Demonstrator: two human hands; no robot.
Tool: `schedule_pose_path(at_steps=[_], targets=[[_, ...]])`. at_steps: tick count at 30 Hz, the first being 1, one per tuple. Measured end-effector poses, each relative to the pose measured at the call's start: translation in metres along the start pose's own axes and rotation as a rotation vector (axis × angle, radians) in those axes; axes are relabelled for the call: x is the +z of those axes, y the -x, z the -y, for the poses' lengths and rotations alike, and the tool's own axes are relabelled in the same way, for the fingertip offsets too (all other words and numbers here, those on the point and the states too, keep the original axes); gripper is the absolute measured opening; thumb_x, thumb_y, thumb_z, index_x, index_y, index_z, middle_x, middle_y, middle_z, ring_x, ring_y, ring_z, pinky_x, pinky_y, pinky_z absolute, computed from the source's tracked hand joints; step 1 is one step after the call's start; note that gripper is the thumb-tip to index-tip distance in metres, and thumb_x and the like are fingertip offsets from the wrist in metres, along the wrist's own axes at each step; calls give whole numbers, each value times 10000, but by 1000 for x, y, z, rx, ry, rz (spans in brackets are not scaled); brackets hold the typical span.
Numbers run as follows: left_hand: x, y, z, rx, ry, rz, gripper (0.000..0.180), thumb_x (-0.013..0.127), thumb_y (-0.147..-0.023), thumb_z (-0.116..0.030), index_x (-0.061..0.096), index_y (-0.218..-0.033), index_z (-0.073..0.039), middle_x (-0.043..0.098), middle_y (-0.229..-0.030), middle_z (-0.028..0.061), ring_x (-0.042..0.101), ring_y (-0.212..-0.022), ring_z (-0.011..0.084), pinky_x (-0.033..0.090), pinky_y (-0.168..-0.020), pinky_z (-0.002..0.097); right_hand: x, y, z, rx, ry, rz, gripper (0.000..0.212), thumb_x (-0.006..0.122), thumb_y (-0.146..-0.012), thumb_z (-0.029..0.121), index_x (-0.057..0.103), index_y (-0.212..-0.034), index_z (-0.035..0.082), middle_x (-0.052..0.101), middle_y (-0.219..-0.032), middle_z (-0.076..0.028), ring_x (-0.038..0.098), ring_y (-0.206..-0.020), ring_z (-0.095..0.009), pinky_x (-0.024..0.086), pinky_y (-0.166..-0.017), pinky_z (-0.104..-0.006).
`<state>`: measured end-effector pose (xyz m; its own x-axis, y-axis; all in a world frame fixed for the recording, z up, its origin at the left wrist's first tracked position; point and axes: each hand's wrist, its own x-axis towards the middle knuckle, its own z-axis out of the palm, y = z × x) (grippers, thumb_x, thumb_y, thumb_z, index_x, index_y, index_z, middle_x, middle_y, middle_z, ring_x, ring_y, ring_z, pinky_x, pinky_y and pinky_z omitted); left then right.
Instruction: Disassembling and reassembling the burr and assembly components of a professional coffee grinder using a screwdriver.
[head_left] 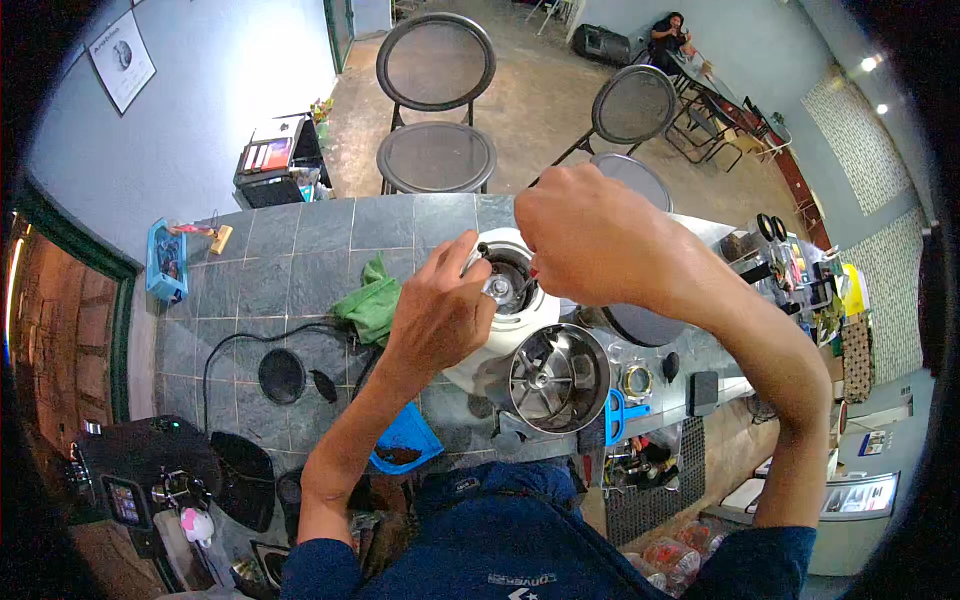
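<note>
A white coffee grinder (517,338) stands on the tiled counter, its round metal burr chamber (507,284) uncovered and dark inside. At the chamber's left rim, my left hand (440,315) has its fingers closed in a pinch on a small, light-coloured piece that I cannot make out. My right hand (585,235) is closed like a fist over the chamber's right side. A thin tool seems to run from it into the chamber, but its kind is hidden. Nearest me stands a round metal doser bin (558,380) with spoke-like vanes inside.
Left of the grinder lie a green cloth (368,303), a black cord (235,345) and a round black lid (282,376). A blue scoop (408,440) with brown grounds sits near my body. A blue brush (618,415) is right of the bin. Chairs (437,157) stand beyond the counter.
</note>
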<state>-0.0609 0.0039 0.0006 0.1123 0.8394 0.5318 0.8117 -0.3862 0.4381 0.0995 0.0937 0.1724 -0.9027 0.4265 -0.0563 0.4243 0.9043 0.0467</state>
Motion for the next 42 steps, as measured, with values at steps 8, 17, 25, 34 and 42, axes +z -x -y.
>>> schedule_pose_path(at_steps=[8, 17, 25, 34, 42], targets=[[6, 10, -2, -53, 10, 13, 310, 667, -828, -84, 682, -1110, 45, 591, -1425, 291, 630, -1235, 483, 559, -998, 542, -3, 2, 20, 130, 52, 84, 259, 813, -738, 198, 791, -906, 3, 762, -934, -235, 769, -916, -426, 623, -744, -508], [-7, 32, -28, -52, 119, -189, 470, 615, -997, -96, 594, -1461, -25, 533, -1563, 231, 479, -1482, 429, 386, -1227, 518, -31, 126, 15, 246, -339, -405, 228, 778, -923, 214, 817, -1061, 37, 789, -928, -170, 742, -756, -270, 569, -672, -413], [-10, 51, -108, 88, 392, -273, 107, 790, -933, -79, 706, -997, -60, 713, -1223, 149, 664, -1258, 374, 499, -1103, 531, 118, 326, -3, 934, -1086, -1245, 286, 639, -1083, 165, 712, -1301, -4, 681, -909, -17, 610, -770, -73, 507, -669, -245], [19, 76, -113, 154, 553, -181, 231, 791, -931, -73, 606, -791, -67, 723, -971, 106, 718, -1043, 334, 556, -986, 512, 452, 448, -15, 1407, -915, -1070, 335, 733, -1001, 148, 722, -1302, 1, 760, -1171, -63, 680, -1070, -137, 523, -953, -302], [33, 93, -119, 46, 428, -221, 112, 715, -967, -91, 677, -1060, -43, 711, -1150, 161, 670, -1209, 397, 532, -1023, 533, 497, 401, -26, 1560, -175, -800, 246, 785, -904, 100, 784, -1143, 42, 715, -1094, -166, 685, -1036, -341, 535, -950, -442]])
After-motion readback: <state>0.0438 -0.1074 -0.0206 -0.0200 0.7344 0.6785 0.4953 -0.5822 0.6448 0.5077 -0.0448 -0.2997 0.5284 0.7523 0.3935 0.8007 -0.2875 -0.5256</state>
